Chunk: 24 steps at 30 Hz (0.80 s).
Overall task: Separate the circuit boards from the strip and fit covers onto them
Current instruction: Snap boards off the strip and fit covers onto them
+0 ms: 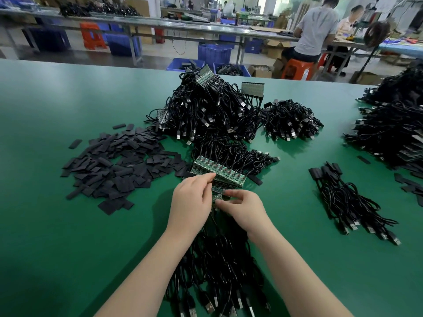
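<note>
- Reaching forward from the bottom edge, both bare forearms converge over a bundle of black USB cables lying on the green table; plug ends fan out toward the viewer.
- Left hand: back of hand up, wrist nearly straight, fingers curled forward, thumb and forefinger pinching the near edge of a strip of circuit boards.
- Right hand: back of hand up, angled inward toward the left hand, fingers curled; fingertips pinch a small green circuit board held between the two hands. Exact finger placement under the board cannot be made out.
- Hands sit close together, fingertips nearly meeting over the small board.
- Strip lies just beyond the hands, long axis running left to right, tilted slightly; each board has a black cable leading away from its far edge.
- Left of the strip: a loose pile of flat black covers, touching the table, a few strays apart at its edges.
- Right, well apart from the hands: a tidy bunch of cables with covers fitted, plugs pointing toward the viewer.
- Beyond the strip: a large heap of tangled cables with further board strips poking out of the top; a smaller heap just beside it to the right.
- Far right edge: another cable stack.
- Background: a seated person in a grey shirt on an orange stool; blue crates under long benches.
</note>
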Available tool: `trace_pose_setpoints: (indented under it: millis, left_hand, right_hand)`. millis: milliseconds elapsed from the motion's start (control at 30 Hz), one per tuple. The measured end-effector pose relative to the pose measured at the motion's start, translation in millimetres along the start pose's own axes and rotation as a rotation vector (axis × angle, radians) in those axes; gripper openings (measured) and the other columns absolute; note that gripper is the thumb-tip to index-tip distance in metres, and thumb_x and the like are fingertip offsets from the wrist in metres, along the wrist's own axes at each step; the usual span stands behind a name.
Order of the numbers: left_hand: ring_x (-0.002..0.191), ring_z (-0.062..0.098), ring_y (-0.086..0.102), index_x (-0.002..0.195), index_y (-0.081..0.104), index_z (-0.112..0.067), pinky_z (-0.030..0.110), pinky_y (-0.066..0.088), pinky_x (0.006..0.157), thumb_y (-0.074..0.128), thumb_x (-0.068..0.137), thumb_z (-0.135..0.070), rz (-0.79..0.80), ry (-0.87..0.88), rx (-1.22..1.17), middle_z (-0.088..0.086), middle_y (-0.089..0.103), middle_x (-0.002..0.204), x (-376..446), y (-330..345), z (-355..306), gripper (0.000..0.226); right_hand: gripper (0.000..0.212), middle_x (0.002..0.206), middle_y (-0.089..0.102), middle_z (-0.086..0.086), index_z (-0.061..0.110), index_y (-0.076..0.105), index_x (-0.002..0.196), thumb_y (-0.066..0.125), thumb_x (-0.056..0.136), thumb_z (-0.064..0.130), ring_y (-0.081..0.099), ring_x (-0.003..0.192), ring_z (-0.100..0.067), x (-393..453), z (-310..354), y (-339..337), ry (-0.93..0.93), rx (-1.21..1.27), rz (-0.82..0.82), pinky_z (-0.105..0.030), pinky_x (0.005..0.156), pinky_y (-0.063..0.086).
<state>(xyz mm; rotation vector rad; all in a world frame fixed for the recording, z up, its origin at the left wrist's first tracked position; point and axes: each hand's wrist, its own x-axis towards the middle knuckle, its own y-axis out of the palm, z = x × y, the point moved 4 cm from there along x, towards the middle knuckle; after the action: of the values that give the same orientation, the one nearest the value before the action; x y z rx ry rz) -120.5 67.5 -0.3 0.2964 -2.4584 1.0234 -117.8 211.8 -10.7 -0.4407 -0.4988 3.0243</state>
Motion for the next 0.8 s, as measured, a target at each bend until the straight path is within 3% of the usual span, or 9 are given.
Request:
trace_pose_setpoints:
  millis: [67, 167, 267, 367, 500, 633, 800]
  left_hand:
    - [0.114, 0.011, 0.058, 0.126, 0.064, -0.024, 0.032, 0.043, 0.098, 0.055, 0.096, -0.026, 0.133, 0.027, 0.2, -0.01, 0.067, 0.121, -1.3, 3.2, -1.2, 0.031]
    - [0.11, 0.009, 0.058, 0.119, 0.067, -0.031, 0.033, 0.041, 0.097, 0.05, 0.097, -0.035, 0.269, 0.012, 0.18, -0.013, 0.067, 0.115, -4.7, 9.5, 1.8, 0.028]
    - [0.107, 0.008, 0.058, 0.113, 0.068, -0.03, 0.035, 0.043, 0.096, 0.054, 0.095, -0.038, 0.266, -0.01, 0.098, -0.014, 0.067, 0.11, -2.8, 9.5, 3.1, 0.025]
    - [0.104, 0.005, 0.058, 0.107, 0.067, -0.035, 0.031, 0.034, 0.097, 0.056, 0.093, -0.04, 0.273, -0.056, 0.082, -0.018, 0.067, 0.107, -2.5, 12.0, 6.5, 0.019]
    - [0.105, 0.002, 0.053, 0.103, 0.064, -0.042, 0.026, 0.013, 0.086, 0.051, 0.093, -0.046, 0.286, -0.109, 0.167, -0.024, 0.064, 0.102, -3.8, 14.8, 9.2, 0.017]
    - [0.104, 0.003, 0.053, 0.098, 0.065, -0.042, 0.027, 0.013, 0.085, 0.054, 0.091, -0.045, 0.249, -0.101, 0.195, -0.025, 0.064, 0.096, -4.0, 15.4, 7.8, 0.014]
    - [0.103, 0.001, 0.052, 0.097, 0.066, -0.042, 0.024, 0.011, 0.086, 0.056, 0.091, -0.043, 0.25, -0.118, 0.145, -0.027, 0.063, 0.093, -3.6, 14.9, 9.4, 0.012]
  right_hand:
    - [0.03, 0.089, 0.072, 0.003, 0.019, 0.071, 0.111, 0.08, 0.083, 0.022, 0.065, 0.074, -0.009, 0.8, -0.3, -5.2, -0.013, -0.03, 0.005, -0.023, 0.074, 0.054]
    - [0.021, 0.086, 0.072, 0.008, 0.02, 0.074, 0.102, 0.08, 0.082, 0.024, 0.064, 0.074, -0.004, 2.2, -3.2, -12.6, -0.018, -0.033, -0.019, -0.019, 0.073, 0.052]
    - [0.008, 0.072, 0.071, 0.015, 0.03, 0.072, 0.083, 0.08, 0.081, 0.029, 0.063, 0.067, 0.0, 2.0, -4.1, -14.5, -0.044, -0.039, -0.049, -0.015, 0.063, 0.05]
    - [0.014, 0.057, 0.067, 0.011, 0.034, 0.072, 0.07, 0.077, 0.083, 0.035, 0.058, 0.057, -0.006, 3.9, -2.4, -14.9, -0.067, -0.111, -0.075, -0.021, 0.057, 0.047]
    - [0.019, 0.064, 0.07, 0.001, 0.034, 0.071, 0.067, 0.074, 0.085, 0.035, 0.053, 0.053, -0.01, 5.4, 1.6, -13.3, -0.072, -0.236, -0.033, -0.026, 0.057, 0.046]
    - [0.018, 0.072, 0.072, 0.003, 0.03, 0.069, 0.068, 0.073, 0.086, 0.032, 0.066, 0.072, -0.016, 5.6, 2.9, -12.2, -0.094, -0.274, -0.043, -0.033, 0.072, 0.055]
    - [0.016, 0.071, 0.07, 0.006, 0.028, 0.069, 0.069, 0.074, 0.085, 0.029, 0.063, 0.071, -0.012, 5.2, 0.8, -12.2, -0.117, -0.215, -0.047, -0.032, 0.072, 0.054]
